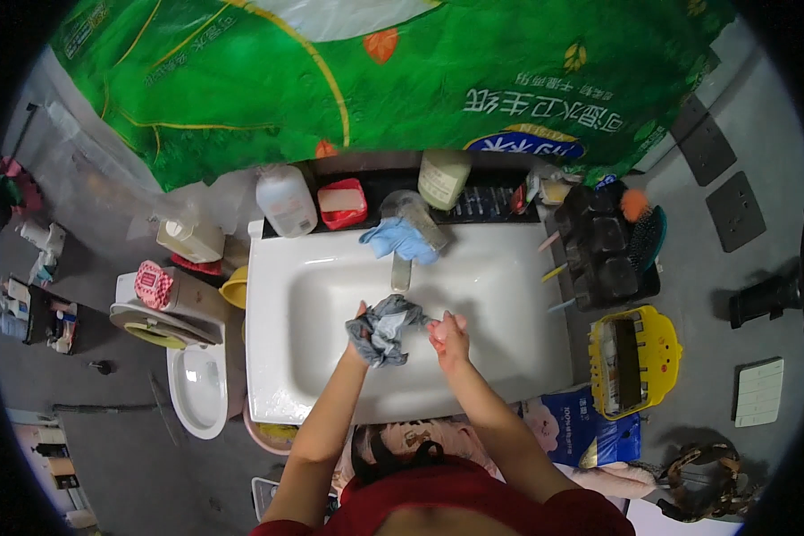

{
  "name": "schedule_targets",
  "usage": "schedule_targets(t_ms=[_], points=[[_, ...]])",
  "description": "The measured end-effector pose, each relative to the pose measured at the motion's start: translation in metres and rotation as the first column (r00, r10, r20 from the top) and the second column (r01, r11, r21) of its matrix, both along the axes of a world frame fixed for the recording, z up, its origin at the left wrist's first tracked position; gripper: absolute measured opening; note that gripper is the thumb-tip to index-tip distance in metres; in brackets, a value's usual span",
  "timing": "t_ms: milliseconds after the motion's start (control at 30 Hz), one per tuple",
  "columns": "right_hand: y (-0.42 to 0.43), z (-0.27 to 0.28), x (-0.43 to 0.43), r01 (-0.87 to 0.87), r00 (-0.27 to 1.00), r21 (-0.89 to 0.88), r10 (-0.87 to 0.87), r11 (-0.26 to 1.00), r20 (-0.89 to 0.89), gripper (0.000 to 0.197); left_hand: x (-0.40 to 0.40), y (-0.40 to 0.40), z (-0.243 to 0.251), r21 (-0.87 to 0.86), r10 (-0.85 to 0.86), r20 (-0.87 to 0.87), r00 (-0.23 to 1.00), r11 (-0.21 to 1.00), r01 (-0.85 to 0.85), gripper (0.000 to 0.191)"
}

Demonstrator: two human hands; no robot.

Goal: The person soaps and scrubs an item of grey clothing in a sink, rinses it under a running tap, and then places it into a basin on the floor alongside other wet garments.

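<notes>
Over the white washbasin [536, 335], my left hand [355, 354] holds a crumpled wet-looking grey cloth [390, 328], which covers most of the palm and fingers. My right hand [451, 348] is a little to the right of it, fingers curled around a small pinkish lump that looks like a piece of soap [458, 323]. A narrow gap separates this hand from the cloth's right edge. Just beyond the cloth is the faucet [401, 273], with a light blue cloth [402, 240] draped over its top.
Along the basin's back ledge stand a white bottle [287, 201], a red soap dish [343, 203] and a pale green bottle [444, 179]. A black organizer [599, 248] and a yellow basket [666, 362] hang at the right. A toilet [201, 395] is at the left.
</notes>
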State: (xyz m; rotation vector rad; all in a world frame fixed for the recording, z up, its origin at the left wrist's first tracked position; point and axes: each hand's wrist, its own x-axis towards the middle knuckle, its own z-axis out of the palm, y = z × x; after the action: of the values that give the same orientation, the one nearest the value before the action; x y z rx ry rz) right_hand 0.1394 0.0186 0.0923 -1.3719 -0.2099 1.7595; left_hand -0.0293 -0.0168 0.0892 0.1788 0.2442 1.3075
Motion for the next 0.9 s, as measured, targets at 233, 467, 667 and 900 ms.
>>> schedule_targets(t_ms=[233, 467, 667, 900], points=[[0.095, 0.096, -0.004, -0.331, 0.917, 0.473, 0.16, 0.817, 0.365, 0.029, -0.016, -0.011, -0.018, -0.227, 0.104, 0.151, 0.983, 0.972, -0.068, 0.058], [0.2, 0.1, -0.006, -0.368, 0.893, 0.34, 0.226, 0.865, 0.39, 0.021, -0.001, -0.004, 0.006, -0.274, 0.105, 0.176, 0.979, 0.96, -0.053, 0.046], [0.192, 0.093, -0.014, -0.292, 0.936, 0.357, 0.188, 0.887, 0.299, 0.028, -0.009, -0.011, 0.01, -0.317, 0.109, 0.112, 0.988, 0.946, -0.068, 0.055], [0.155, 0.088, -0.006, -0.121, 0.941, 0.581, -0.093, 0.805, 0.324, 0.018, -0.012, -0.011, 0.002, -0.301, 0.061, 0.1, 0.993, 0.953, -0.028, 0.056]])
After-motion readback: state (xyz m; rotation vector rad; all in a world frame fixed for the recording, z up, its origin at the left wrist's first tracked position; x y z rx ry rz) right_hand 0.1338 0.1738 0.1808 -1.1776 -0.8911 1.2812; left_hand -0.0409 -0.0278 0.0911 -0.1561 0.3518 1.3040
